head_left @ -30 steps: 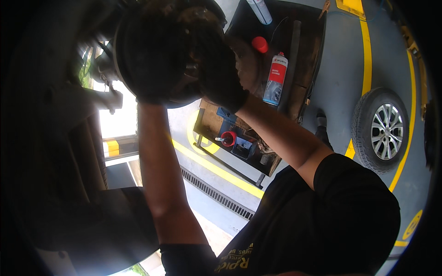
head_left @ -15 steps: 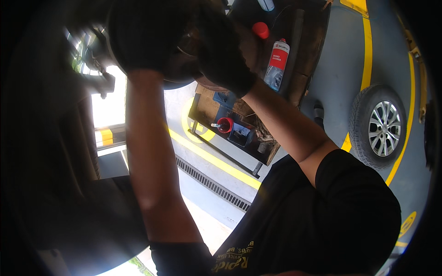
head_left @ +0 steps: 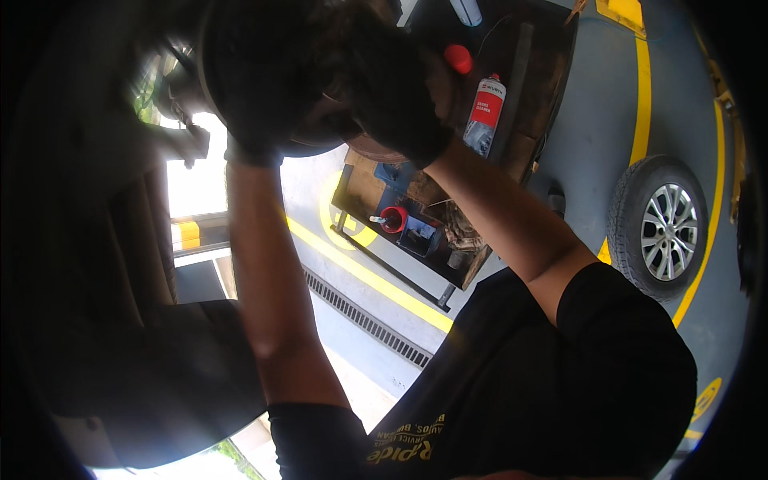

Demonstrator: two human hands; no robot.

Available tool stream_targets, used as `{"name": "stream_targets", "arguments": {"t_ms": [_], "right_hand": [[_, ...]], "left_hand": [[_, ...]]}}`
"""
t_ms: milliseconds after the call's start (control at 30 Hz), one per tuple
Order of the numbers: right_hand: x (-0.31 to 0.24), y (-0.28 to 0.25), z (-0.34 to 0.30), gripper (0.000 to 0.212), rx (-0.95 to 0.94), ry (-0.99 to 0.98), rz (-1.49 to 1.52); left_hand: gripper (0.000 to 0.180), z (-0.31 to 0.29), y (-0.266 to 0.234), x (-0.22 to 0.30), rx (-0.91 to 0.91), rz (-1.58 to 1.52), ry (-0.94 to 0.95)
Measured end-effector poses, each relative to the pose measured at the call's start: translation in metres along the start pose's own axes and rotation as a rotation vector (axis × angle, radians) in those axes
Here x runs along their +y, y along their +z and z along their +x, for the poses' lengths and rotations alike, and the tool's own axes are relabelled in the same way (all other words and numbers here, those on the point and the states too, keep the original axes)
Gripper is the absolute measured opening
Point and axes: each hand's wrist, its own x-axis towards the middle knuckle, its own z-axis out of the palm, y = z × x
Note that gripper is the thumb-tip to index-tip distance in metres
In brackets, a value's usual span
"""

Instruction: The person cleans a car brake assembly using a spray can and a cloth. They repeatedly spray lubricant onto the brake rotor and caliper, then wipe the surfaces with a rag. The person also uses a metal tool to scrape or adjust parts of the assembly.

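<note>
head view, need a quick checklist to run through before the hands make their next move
1. Left hand and right hand gloved: ok, both dark to the wrist.
2. Hold on the round dark part: cannot tell, fingers lost in shadow.
3. Spray can on the work table: ok, in sight, apart from the red cap.
4. Red cup on the table: ok.
5. Wheel clear of the table: ok, off to the right.
</note>
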Motion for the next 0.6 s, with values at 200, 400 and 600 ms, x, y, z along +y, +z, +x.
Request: {"name": "stream_targets", "arguments": {"t_ms": [200, 400, 600], "right_hand": [[0.000, 0.002, 0.002, 0.038, -0.030, 0.127, 0.051], [0.012, -0.017, 0.013, 0.042, -0.105, -0.077, -0.518], [0.009, -0.006, -0.001, 0.032, 0.068, -0.022, -0.084]], "left_hand": [[0.043, -0.001, 0.009, 0.001, 0.027, 0.112, -0.148], [0.033, 0.007, 0.007, 0.014, 0.071, 0.140, -0.224], [0.029, 0.003, 0.009, 0.018, 0.118, 0.190, -0.244]]}}
